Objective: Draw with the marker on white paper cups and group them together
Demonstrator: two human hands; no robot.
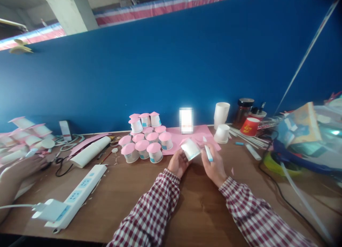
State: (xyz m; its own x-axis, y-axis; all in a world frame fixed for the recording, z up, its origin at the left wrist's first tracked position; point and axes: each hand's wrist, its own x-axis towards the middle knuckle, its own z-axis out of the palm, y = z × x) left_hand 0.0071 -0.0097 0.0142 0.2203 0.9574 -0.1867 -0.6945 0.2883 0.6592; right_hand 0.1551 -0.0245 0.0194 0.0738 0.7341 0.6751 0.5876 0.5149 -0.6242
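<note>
My left hand (178, 163) is wrapped round a white paper cup (190, 149), tilted on its side, with bluish marks along its lower edge. In my right hand (214, 165) is a white marker with a blue end (208, 153), held close beside the cup. Pink paper (176, 137) lies flat beyond my hands. To the left stand several paper cups with pink cone tops (155, 153), some stacked at the back. An upside-down white cup (222, 134) sits to the right, in front of a tall stack of white cups (221, 115).
A power strip (80, 195) with a plugged-in charger (50, 209) lies at left, near another person's hand (26, 168). A red cup (249, 126), a dark-lidded jar (243, 111) and a blue marker cap (239, 143) are at right. A blue partition (171, 61) rises behind.
</note>
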